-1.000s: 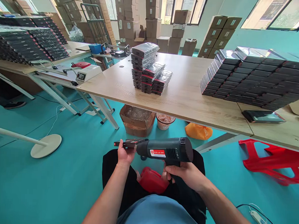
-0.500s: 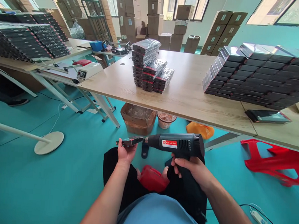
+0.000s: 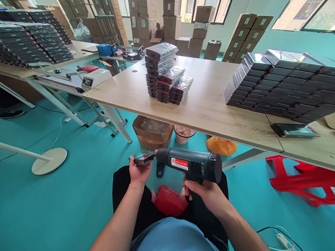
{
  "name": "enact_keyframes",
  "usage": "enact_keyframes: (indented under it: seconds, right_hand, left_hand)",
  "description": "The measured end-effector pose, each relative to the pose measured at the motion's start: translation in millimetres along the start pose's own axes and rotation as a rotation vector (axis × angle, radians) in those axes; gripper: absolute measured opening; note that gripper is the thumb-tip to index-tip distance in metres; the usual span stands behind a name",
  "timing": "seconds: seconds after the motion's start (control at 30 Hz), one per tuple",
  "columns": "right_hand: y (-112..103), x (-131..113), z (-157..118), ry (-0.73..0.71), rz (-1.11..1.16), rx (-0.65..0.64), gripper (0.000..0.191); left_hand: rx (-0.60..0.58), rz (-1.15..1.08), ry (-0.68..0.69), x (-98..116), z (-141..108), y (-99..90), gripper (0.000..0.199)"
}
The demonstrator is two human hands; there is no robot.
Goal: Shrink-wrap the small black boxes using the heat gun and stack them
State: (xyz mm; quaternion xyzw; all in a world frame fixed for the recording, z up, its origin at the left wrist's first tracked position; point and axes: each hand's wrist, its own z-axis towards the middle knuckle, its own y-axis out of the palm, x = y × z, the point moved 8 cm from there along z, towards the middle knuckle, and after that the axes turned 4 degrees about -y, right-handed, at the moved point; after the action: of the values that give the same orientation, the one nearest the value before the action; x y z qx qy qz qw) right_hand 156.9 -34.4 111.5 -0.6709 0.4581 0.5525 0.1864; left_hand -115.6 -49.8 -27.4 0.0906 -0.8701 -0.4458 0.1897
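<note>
Above my lap, my left hand [image 3: 138, 171] supports a small black box [image 3: 143, 158] with red edges and a shiny film-like top, its fingers closed around the sides. My right hand [image 3: 202, 192] grips the handle of a dark heat gun [image 3: 192, 163] with a red and white label. The gun's nozzle points left and lies close beside the box's right end; whether they touch I cannot tell. On the table in front stands a small stack of film-wrapped black boxes [image 3: 164, 72].
A larger stack of black boxes [image 3: 284, 85] fills the right of the wooden table [image 3: 206, 108], near a single box [image 3: 295, 130]. Below are an open carton [image 3: 152, 137], a basket [image 3: 184, 135] and an orange bag [image 3: 221, 146]. A red stool [image 3: 300, 181] lies right; a sealer [image 3: 96, 78] stands left.
The heat gun has shifted left and its rear has tipped down a little. The box in my left hand has tilted, showing more of its top. The whole view has shifted slightly.
</note>
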Motion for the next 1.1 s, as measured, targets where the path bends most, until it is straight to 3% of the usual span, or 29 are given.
enact_keyframes:
  seconds: [0.1, 0.23, 0.4, 0.67, 0.9, 1.03, 1.1]
  right_hand:
    - [-20, 0, 0, 0.026, 0.061, 0.107, 0.037]
    - [-23, 7, -6, 0.071, 0.185, 0.006, 0.037]
    - [-30, 15, -13, 0.066, 0.246, 0.037, 0.035]
    - [-54, 13, -32, 0.139, 0.130, 0.036, 0.039]
    - [-49, 12, -26, 0.109, 0.008, -0.007, 0.041]
    - [-35, 16, -24, 0.117, -0.031, -0.099, 0.039]
    - [-33, 15, -22, 0.086, -0.047, -0.076, 0.036]
  left_hand:
    - [0.027, -0.004, 0.035, 6, -5, 1.1, 0.042]
    - [0.047, -0.005, 0.045, 8, -9, 0.7, 0.039]
    - [0.026, 0.099, -0.042, -2, -12, 4.3, 0.046]
    - [-0.027, 0.196, -0.002, 14, -6, 9.8, 0.037]
    - [-0.035, 0.267, -0.015, 16, -2, 4.0, 0.032]
    - [-0.030, 0.314, -0.035, 14, -2, -0.3, 0.026]
    - [-0.022, 0.317, -0.033, 14, -2, -3.6, 0.022]
